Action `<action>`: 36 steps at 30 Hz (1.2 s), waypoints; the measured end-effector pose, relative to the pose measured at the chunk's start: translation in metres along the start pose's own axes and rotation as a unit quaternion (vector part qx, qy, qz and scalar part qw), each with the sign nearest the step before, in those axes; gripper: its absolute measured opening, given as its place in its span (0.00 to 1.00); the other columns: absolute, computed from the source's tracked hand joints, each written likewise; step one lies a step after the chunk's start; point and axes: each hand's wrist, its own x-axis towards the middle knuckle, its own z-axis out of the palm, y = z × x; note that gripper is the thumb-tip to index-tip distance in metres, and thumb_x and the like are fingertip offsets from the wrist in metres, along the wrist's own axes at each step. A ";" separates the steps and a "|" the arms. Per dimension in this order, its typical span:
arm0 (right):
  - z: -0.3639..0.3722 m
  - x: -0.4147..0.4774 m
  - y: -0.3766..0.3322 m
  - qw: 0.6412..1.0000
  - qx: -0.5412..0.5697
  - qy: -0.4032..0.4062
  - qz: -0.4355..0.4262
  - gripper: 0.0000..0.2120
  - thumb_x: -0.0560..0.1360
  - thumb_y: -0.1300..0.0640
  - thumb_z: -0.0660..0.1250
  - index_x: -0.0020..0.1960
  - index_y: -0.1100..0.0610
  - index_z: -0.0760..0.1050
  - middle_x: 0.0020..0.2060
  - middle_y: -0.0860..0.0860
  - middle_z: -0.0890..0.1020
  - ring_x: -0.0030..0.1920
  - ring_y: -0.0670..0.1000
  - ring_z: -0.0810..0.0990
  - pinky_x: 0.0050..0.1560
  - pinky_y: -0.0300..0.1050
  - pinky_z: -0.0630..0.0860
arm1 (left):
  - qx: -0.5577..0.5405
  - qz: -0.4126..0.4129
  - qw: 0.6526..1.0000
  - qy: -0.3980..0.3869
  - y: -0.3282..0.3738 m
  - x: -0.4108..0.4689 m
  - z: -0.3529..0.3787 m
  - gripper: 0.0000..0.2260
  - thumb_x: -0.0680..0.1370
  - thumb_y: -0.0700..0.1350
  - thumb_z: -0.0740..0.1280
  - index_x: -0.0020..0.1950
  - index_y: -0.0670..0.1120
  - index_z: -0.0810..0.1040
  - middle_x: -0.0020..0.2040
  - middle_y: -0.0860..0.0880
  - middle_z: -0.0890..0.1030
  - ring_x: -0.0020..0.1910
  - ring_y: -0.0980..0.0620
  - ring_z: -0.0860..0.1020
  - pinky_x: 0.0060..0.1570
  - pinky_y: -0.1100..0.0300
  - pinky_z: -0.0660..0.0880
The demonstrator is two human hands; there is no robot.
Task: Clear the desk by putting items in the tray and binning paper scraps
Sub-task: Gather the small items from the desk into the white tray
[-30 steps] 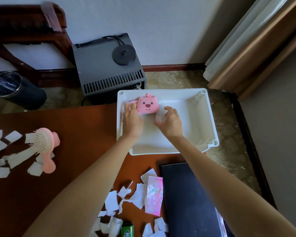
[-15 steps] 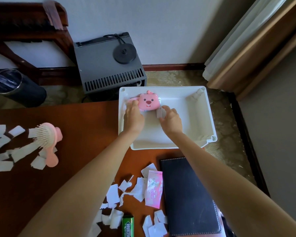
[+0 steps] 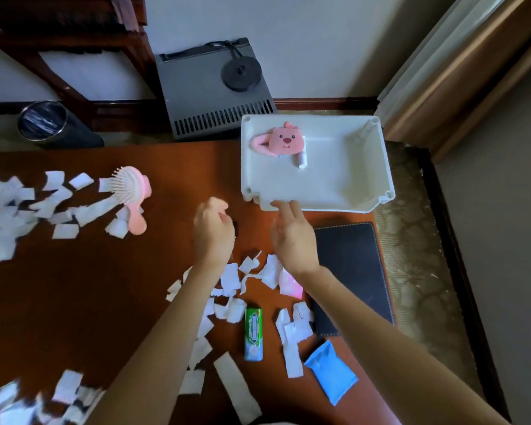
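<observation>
Centre frame: my right hand, fingers straight, hangs at the tray rim. My left hand is curled and blurred; grip unclear. Toy lies in tray, upper right; scraps litter tabletop.

White tray, pink hairbrush, green gum pack, blue pouch

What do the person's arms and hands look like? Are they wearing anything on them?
Both arms are bare, with no sleeves in view. The left hand and the right hand have no gloves on, and no watch, bracelet or ring shows. The left hand is a bit blurred.
</observation>
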 end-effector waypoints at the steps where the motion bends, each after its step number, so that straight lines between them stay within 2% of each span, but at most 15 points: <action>1: 0.005 -0.012 0.002 1.000 -0.004 -0.020 0.019 0.15 0.75 0.68 0.62 0.61 0.62 0.74 0.56 0.60 0.78 0.42 0.59 0.81 0.37 0.42 0.76 | 0.003 -0.029 0.999 -0.017 -0.013 -0.006 0.003 0.11 0.79 0.35 0.60 0.59 0.38 0.75 0.59 0.41 0.77 0.59 0.45 0.75 0.54 0.61 0.71; 3: 0.013 -0.032 0.008 0.994 -0.016 -0.051 0.095 0.16 0.76 0.63 0.62 0.63 0.61 0.72 0.59 0.58 0.75 0.50 0.58 0.79 0.44 0.44 0.77 | 0.010 -0.071 0.996 -0.054 -0.034 -0.015 0.012 0.11 0.78 0.39 0.63 0.59 0.37 0.74 0.59 0.39 0.76 0.59 0.43 0.74 0.56 0.56 0.72; 5: 0.015 -0.049 0.016 0.988 -0.045 -0.065 0.136 0.18 0.76 0.60 0.64 0.65 0.61 0.69 0.59 0.59 0.73 0.52 0.58 0.77 0.48 0.47 0.78 | 0.028 -0.084 0.993 -0.080 -0.044 -0.019 0.021 0.14 0.77 0.42 0.65 0.61 0.37 0.73 0.59 0.39 0.76 0.59 0.41 0.74 0.55 0.52 0.72; 7: 0.015 -0.062 0.022 0.984 -0.076 -0.071 0.148 0.21 0.75 0.59 0.67 0.66 0.60 0.68 0.59 0.60 0.72 0.51 0.58 0.77 0.49 0.47 0.79 | 0.051 -0.081 0.992 -0.079 -0.045 -0.017 0.024 0.15 0.77 0.44 0.66 0.61 0.38 0.72 0.60 0.39 0.75 0.59 0.41 0.74 0.56 0.50 0.72; 11: 0.009 -0.068 0.029 0.964 -0.118 -0.108 0.213 0.26 0.75 0.50 0.67 0.68 0.58 0.63 0.62 0.57 0.71 0.52 0.56 0.79 0.49 0.42 0.78 | 0.102 -0.031 0.994 -0.015 -0.035 -0.002 0.025 0.17 0.76 0.47 0.67 0.60 0.39 0.71 0.60 0.40 0.75 0.60 0.41 0.73 0.58 0.50 0.71; 14: 0.007 -0.063 0.027 0.946 -0.148 -0.138 0.253 0.28 0.74 0.45 0.66 0.66 0.59 0.62 0.60 0.56 0.73 0.51 0.55 0.80 0.47 0.41 0.77 | 0.152 -0.036 0.987 -0.038 -0.030 0.010 0.028 0.23 0.75 0.52 0.68 0.62 0.39 0.69 0.62 0.39 0.73 0.63 0.41 0.70 0.60 0.50 0.69; 17: 0.011 -0.059 0.025 0.938 -0.161 -0.152 0.267 0.27 0.74 0.44 0.66 0.65 0.59 0.64 0.59 0.56 0.74 0.53 0.55 0.80 0.50 0.42 0.77 | 0.180 -0.050 0.980 -0.074 -0.029 0.014 0.033 0.25 0.74 0.50 0.70 0.64 0.38 0.67 0.64 0.39 0.73 0.64 0.40 0.70 0.63 0.49 0.66; 20: 0.012 -0.056 0.024 0.936 -0.160 -0.154 0.273 0.27 0.73 0.44 0.67 0.65 0.59 0.67 0.60 0.56 0.73 0.55 0.55 0.79 0.53 0.43 0.77 | 0.146 -0.070 0.984 -0.081 -0.029 0.016 0.038 0.20 0.74 0.44 0.70 0.62 0.39 0.69 0.62 0.40 0.76 0.63 0.41 0.73 0.62 0.49 0.65; 22: 0.012 -0.055 0.024 0.937 -0.156 -0.151 0.275 0.25 0.74 0.46 0.66 0.65 0.59 0.68 0.60 0.57 0.73 0.53 0.55 0.79 0.51 0.43 0.77 | 0.108 -0.092 0.986 -0.089 -0.032 0.017 0.037 0.16 0.75 0.41 0.70 0.60 0.40 0.71 0.59 0.41 0.78 0.61 0.41 0.75 0.61 0.50 0.65; 25: 0.013 -0.054 0.024 0.942 -0.157 -0.136 0.262 0.17 0.78 0.52 0.63 0.63 0.59 0.70 0.60 0.56 0.73 0.48 0.54 0.79 0.44 0.38 0.75 | 0.058 -0.126 0.985 -0.099 -0.037 0.016 0.032 0.11 0.75 0.39 0.67 0.57 0.40 0.75 0.57 0.42 0.80 0.60 0.42 0.76 0.61 0.51 0.66; 27: 0.013 -0.055 0.023 0.950 -0.130 -0.121 0.255 0.14 0.79 0.52 0.62 0.61 0.59 0.72 0.58 0.56 0.74 0.45 0.53 0.78 0.41 0.37 0.71 | 0.032 -0.126 0.987 -0.098 -0.040 0.014 0.027 0.10 0.76 0.39 0.66 0.56 0.39 0.77 0.56 0.42 0.81 0.58 0.42 0.77 0.60 0.51 0.70; 30: 0.011 -0.058 0.021 0.960 -0.088 -0.103 0.246 0.13 0.79 0.53 0.61 0.59 0.59 0.73 0.53 0.56 0.79 0.46 0.53 0.80 0.42 0.36 0.71 | -0.018 -0.113 0.988 -0.100 -0.041 0.007 0.017 0.08 0.76 0.38 0.64 0.50 0.36 0.79 0.49 0.40 0.82 0.50 0.41 0.79 0.49 0.55 0.75; 33: 0.007 -0.061 0.018 0.965 -0.066 -0.088 0.237 0.12 0.79 0.52 0.60 0.57 0.60 0.73 0.47 0.56 0.82 0.39 0.50 0.77 0.34 0.32 0.69 | -0.043 -0.102 0.990 -0.082 -0.042 -0.002 0.011 0.08 0.77 0.39 0.62 0.41 0.37 0.77 0.39 0.42 0.77 0.40 0.44 0.75 0.39 0.60 0.71; 36: 0.003 -0.060 0.014 0.967 -0.066 -0.090 0.228 0.13 0.79 0.50 0.60 0.57 0.59 0.72 0.44 0.54 0.81 0.35 0.47 0.75 0.30 0.29 0.65 | -0.073 -0.074 0.993 -0.064 -0.037 -0.013 0.002 0.09 0.78 0.39 0.63 0.45 0.35 0.81 0.40 0.42 0.80 0.41 0.47 0.77 0.39 0.65 0.71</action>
